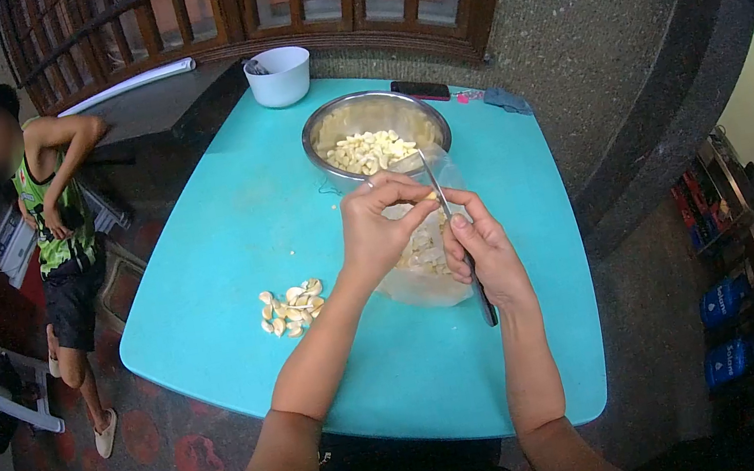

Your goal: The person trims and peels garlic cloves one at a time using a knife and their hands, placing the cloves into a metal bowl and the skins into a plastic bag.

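Note:
My left hand (382, 225) pinches a small garlic clove (433, 195) between thumb and fingers. Closed around the dark handle of a knife (440, 188) is my right hand (486, 253), its blade pointing away from me and touching or very near the clove. Beneath both hands lies a clear plastic bag (436, 293) with pale pieces in it. Just beyond stands a steel bowl (320, 151) partly filled with peeled garlic cloves (369, 151). A small pile of unpeeled garlic cloves (293, 310) rests on the table left of my forearm.
The turquoise table (208, 292) holds a white bowl (281, 78) at the far left, plus a dark phone (420, 90) and a grey-blue cloth (508, 101) at the back. A person (57, 207) stands to the left. Blue containers (721, 304) stand at right.

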`<move>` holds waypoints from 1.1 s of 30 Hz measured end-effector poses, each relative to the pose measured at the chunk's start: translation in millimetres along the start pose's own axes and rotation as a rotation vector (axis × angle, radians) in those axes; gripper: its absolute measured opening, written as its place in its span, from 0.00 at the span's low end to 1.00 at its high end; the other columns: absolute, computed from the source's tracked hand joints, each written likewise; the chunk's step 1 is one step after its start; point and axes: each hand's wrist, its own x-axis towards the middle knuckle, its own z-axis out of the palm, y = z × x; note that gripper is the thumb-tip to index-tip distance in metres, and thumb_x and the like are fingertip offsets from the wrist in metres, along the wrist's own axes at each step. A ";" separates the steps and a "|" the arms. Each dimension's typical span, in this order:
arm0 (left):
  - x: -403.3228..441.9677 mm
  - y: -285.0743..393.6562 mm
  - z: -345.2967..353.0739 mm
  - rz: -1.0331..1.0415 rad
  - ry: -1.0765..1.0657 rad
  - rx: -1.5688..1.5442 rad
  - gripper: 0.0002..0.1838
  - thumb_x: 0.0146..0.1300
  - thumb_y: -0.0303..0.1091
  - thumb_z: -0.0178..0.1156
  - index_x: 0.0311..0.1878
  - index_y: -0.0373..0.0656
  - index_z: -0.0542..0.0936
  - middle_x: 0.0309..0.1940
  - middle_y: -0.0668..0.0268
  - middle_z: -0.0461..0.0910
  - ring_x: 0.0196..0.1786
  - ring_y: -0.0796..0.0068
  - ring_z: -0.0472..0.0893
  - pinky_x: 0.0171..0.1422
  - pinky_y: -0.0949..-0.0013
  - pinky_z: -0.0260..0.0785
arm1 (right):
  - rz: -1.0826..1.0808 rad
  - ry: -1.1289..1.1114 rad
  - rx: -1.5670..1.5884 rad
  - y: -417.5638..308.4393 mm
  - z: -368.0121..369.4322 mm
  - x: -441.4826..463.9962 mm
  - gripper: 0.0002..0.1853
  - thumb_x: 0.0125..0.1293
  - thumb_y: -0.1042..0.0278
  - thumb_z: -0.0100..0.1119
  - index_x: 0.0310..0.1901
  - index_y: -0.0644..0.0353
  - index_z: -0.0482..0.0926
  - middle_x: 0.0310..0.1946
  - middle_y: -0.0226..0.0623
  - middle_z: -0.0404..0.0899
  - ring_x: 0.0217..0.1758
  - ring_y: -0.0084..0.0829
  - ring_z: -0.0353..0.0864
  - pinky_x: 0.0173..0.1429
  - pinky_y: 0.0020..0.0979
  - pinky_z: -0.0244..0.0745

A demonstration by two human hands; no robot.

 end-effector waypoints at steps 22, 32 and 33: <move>0.8 -7.4 -1.0 -0.459 -0.087 -0.679 0.08 0.59 0.25 0.61 0.42 0.33 0.81 0.40 0.62 0.80 0.40 0.72 0.82 0.47 0.72 0.74 | -0.039 0.009 0.006 -4.8 -1.0 0.6 0.19 0.71 0.66 0.45 0.62 0.54 0.62 0.16 0.20 0.59 0.15 0.13 0.56 0.20 0.18 0.53; -1.7 -12.0 4.9 -0.267 -0.074 -0.569 0.06 0.57 0.21 0.63 0.38 0.34 0.82 0.37 0.62 0.79 0.38 0.76 0.80 0.45 0.74 0.74 | 0.018 -0.018 -0.024 -5.4 -2.1 -0.3 0.19 0.71 0.67 0.43 0.62 0.52 0.62 0.16 0.19 0.58 0.16 0.12 0.55 0.20 0.18 0.53; -1.7 -11.9 5.5 -0.260 -0.073 -0.552 0.06 0.56 0.21 0.63 0.38 0.34 0.83 0.37 0.62 0.79 0.38 0.76 0.79 0.45 0.74 0.74 | 0.026 -0.007 -0.011 -4.2 -3.5 0.4 0.18 0.71 0.67 0.43 0.62 0.52 0.62 0.16 0.20 0.58 0.16 0.12 0.55 0.20 0.18 0.53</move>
